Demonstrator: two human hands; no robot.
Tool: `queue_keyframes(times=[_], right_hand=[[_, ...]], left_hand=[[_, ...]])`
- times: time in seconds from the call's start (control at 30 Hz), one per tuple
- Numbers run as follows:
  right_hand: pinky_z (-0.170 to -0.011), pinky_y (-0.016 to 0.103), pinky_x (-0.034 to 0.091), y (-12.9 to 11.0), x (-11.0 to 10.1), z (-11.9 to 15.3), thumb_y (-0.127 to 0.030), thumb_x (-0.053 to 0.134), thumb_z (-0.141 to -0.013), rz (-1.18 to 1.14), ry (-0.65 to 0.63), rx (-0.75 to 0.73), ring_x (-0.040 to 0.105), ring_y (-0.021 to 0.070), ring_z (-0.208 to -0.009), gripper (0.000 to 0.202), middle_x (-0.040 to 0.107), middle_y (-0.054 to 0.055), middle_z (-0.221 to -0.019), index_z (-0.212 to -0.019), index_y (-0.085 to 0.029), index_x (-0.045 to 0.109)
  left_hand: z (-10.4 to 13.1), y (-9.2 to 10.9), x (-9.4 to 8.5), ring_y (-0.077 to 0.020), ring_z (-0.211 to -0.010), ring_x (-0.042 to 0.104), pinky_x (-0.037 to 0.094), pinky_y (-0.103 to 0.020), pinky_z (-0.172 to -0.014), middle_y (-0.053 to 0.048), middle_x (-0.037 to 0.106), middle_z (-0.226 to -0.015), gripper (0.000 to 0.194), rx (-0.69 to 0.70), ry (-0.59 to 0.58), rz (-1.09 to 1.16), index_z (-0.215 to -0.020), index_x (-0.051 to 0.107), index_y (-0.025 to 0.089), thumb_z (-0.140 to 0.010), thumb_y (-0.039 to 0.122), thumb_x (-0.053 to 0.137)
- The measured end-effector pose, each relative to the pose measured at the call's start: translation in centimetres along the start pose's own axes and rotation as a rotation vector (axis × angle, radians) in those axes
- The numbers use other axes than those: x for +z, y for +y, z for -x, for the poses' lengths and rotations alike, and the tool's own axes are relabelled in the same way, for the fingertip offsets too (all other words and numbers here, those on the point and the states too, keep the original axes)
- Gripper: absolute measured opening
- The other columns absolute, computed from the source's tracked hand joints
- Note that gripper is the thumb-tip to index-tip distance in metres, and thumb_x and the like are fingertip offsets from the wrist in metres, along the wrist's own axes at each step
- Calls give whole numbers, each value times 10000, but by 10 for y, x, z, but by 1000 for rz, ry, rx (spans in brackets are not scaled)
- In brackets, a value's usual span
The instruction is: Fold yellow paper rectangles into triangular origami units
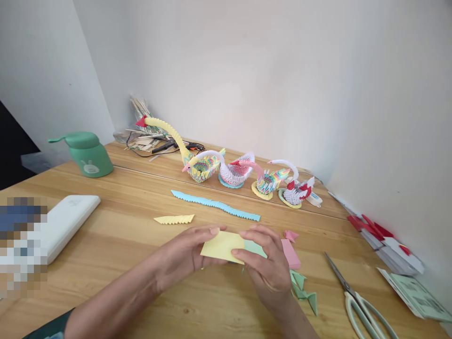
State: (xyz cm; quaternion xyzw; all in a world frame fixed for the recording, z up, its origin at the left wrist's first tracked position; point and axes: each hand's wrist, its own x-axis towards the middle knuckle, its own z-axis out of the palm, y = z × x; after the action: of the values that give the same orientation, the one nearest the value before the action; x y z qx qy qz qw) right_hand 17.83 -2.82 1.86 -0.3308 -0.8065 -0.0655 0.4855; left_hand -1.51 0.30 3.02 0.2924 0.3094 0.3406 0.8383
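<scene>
The wooden table (134, 278) fills the lower view, its far edge meeting a pale wall and its left edge running diagonally past the green container (91, 155), which stands upright near that edge. Along the back, four folded-paper swans sit in a row, from the yellow-necked swan (202, 168) to the red-and-white swan (298, 190) at the right; a dark glue gun (167, 145) and a bundle of sticks (141, 110) lie behind them to the left. Open scissors (348, 287) lie at the right, their handles toward the near edge, with bare wood between them and the green folded pieces (300, 291). A white power bank (72, 226) lies at the left, well apart from the hands. The blue paper strip (216, 204) crosses the middle, beyond the hands, and the shorter yellow strip (174, 219) lies nearer, beside its left end. The left hand (196, 245) grips the left side of the yellow paper (222, 246), thumb on its upper edge; the right hand (270, 259) pinches its right side between thumb and fingers. The sheet is held above the near-centre table, between both hands. Pink paper (290, 254) lies just beyond the right hand, with a small pink folded piece (291, 235) at its far end.
</scene>
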Motion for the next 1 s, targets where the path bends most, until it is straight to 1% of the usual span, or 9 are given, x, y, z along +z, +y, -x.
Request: queue_keyframes(times=[0.07,0.17,0.3,0.4,0.5,0.57,0.67,0.8,1.0], right_hand=[[-824,416,453,1,4,3,0,567,-767,-14,-37,-8,494,244,-1040,299,623,66,-1028,-890,-246,684],[-868,447,431,4,10,7,-95,608,-785,-72,-34,106,489,263,-1084,183,611,78,-1079,-862,-241,687],[-832,380,459,4,15,11,-174,611,-800,-247,28,471,580,227,-987,72,634,68,-1035,-787,-223,661],[-723,303,480,3,17,12,-234,608,-800,-372,14,739,620,186,-808,68,673,37,-844,-747,-199,635],[-614,254,458,2,19,12,-280,618,-785,-452,35,880,578,150,-658,111,640,4,-695,-725,-186,614],[-590,239,441,1,20,12,-288,639,-767,-481,76,915,545,136,-631,121,601,-8,-672,-717,-185,600],[-599,238,439,2,21,13,-293,653,-757,-521,114,944,532,134,-640,122,563,-16,-679,-804,-191,607],[-653,259,444,3,22,16,-297,643,-769,-551,75,974,549,146,-691,271,577,-9,-725,-1022,-203,620],[-606,245,421,3,24,15,-320,650,-759,-555,39,963,528,141,-652,138,587,-8,-676,-788,-187,670]], left_hand=[[-2,-4,-3,-124,-694,632,494,-214,-647,-58,707,-840,282,31,57,26,-1002,658,146,-725,173,708],[-4,-7,-6,-125,-711,645,503,-219,-687,-36,718,-812,286,106,90,29,-969,678,159,-691,166,743],[-3,-11,-3,-165,-870,643,504,-278,-817,-50,722,-915,232,179,32,-68,-934,699,165,-712,222,734],[-3,-14,1,-182,-929,631,497,-302,-856,-54,711,-989,230,197,21,-133,-935,703,168,-726,263,721],[-3,-16,3,-204,-983,616,495,-340,-873,-59,685,-1071,297,227,27,-141,-1000,679,183,-758,355,677],[-3,-18,2,-211,-977,624,498,-349,-857,-57,670,-1108,422,257,12,-178,-1124,616,216,-743,383,684],[-5,-21,2,-186,-861,666,502,-313,-806,-42,696,-1046,681,267,51,-312,-1285,472,265,-668,296,758],[-6,-21,5,-178,-814,679,503,-301,-795,-40,733,-912,759,259,129,-334,-1332,407,207,-662,299,751],[-8,-23,1,-174,-768,693,498,-297,-790,-56,735,-945,753,247,137,-314,-1314,425,180,-652,324,754]])
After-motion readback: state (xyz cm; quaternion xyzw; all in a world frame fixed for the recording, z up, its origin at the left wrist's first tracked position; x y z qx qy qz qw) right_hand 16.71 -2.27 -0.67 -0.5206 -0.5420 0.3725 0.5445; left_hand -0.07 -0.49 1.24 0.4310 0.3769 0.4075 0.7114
